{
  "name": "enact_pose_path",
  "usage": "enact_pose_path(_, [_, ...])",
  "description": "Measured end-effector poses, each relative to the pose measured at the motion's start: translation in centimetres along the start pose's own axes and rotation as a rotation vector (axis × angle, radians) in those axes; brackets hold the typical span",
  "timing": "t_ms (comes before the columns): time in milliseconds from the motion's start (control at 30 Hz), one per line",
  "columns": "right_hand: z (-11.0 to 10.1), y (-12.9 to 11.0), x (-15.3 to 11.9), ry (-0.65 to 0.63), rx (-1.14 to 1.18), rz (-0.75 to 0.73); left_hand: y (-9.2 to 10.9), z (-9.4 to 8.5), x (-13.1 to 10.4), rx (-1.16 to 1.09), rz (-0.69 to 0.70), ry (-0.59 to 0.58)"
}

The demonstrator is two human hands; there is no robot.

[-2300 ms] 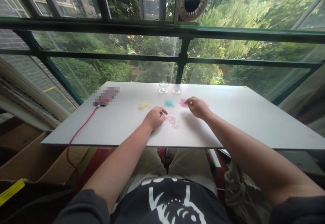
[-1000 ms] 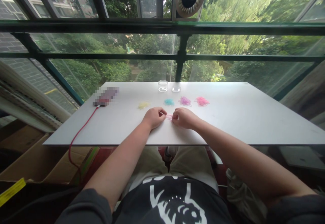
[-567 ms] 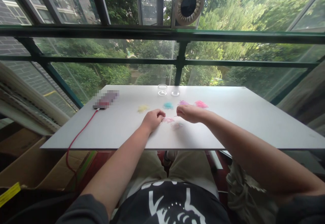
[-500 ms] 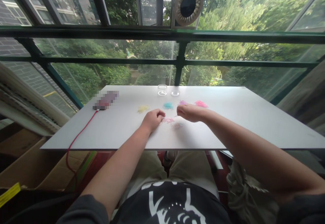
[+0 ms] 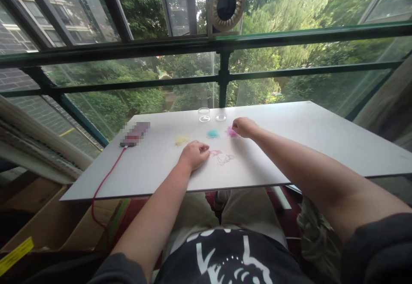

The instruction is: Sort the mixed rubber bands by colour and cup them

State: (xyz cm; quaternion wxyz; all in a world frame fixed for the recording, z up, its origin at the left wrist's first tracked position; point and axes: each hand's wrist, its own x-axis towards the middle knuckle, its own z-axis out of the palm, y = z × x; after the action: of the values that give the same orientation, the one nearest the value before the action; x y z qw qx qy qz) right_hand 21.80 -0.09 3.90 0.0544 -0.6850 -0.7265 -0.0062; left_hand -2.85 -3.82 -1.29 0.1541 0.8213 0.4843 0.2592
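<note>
My left hand (image 5: 194, 155) rests on the white table with its fingers curled and closed; whatever they hold, if anything, is hidden. Just right of it lie a small heap of thin pink loops (image 5: 215, 152) and a loose cluster of pale, greyish loops (image 5: 225, 159), which look like tiny elastic bands. My right hand (image 5: 245, 127) is farther out, fingers pinched together at the edge of a magenta-purple pile (image 5: 231, 132). What sits in that pinch is too small to make out. Between the hands, a teal pile (image 5: 213, 134) lies beyond; a yellow pile (image 5: 180, 140) is to the left.
Two clear round containers (image 5: 204, 115) stand near the table's far edge. At the left lies a blurred-out device (image 5: 135, 134) with a red cable (image 5: 106, 176) running over the edge. A cardboard box (image 5: 80, 228) is below left. Windows and a green railing (image 5: 141, 87) border the far side.
My right hand has moved away and slightly right, from above the near loops to the purple pile, covering where the bright pink pile was. My left hand stays nearly still. The view has tilted.
</note>
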Motion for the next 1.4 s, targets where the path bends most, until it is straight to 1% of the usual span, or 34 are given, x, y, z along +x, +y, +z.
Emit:
enact_pose_path(133, [0.8, -0.2, -0.5, 0.078, 0.032, -0.015, 0.2, 0.0, -0.2, -0.016, 0.012, -0.016])
enact_pose_path(200, [1.1, -0.8, -1.2, 0.082, 0.071, -0.086, 0.3, -0.1, -0.1, -0.026, 0.007, -0.024])
enact_pose_path(300, [1.4, -1.9, -2.5, 0.003, 0.159, -0.283, 0.3, -0.2, 0.0, -0.035, 0.001, -0.034])
enact_pose_path(367, [1.5, -2.7, -3.2, -0.071, 0.208, -0.361, 0.3, -0.3, 0.0, -0.042, -0.002, -0.039])
enact_pose_path(433, [1.6, -3.4, -3.9, -0.133, 0.245, -0.358, 0.4, -0.3, 0.0, -0.053, -0.006, -0.038])
enact_pose_path(500, [1.7, -3.9, -4.3, -0.161, 0.274, -0.333, 0.4, -0.4, 0.0, -0.069, -0.013, -0.029])
enact_pose_path(667, [2.3, -4.3, -4.6, -0.116, 0.299, -0.312, 0.3, -0.4, 0.0, -0.101, -0.025, -0.007])
enact_pose_path(767, [2.4, -4.3, -4.6, -0.116, 0.303, -0.314, 0.2, -0.3, 0.1, -0.130, -0.039, -0.008])
enact_pose_path(900, [1.8, -4.2, -4.7, -0.124, 0.300, -0.315, -0.1, -0.2, 0.2, -0.184, -0.066, -0.019])
enact_pose_path(1133, [0.4, -4.0, -4.7, -0.142, 0.262, -0.334, -0.4, -0.1, 0.2, -0.193, -0.070, -0.032])
enact_pose_path(1267, [0.1, -3.6, -4.3, -0.152, 0.259, -0.358, -0.4, -0.1, 0.2, -0.194, -0.070, -0.039])
enact_pose_path(1400, [-0.2, -3.3, -4.0, -0.149, 0.274, -0.350, -0.4, -0.2, 0.2, -0.197, -0.070, -0.053])
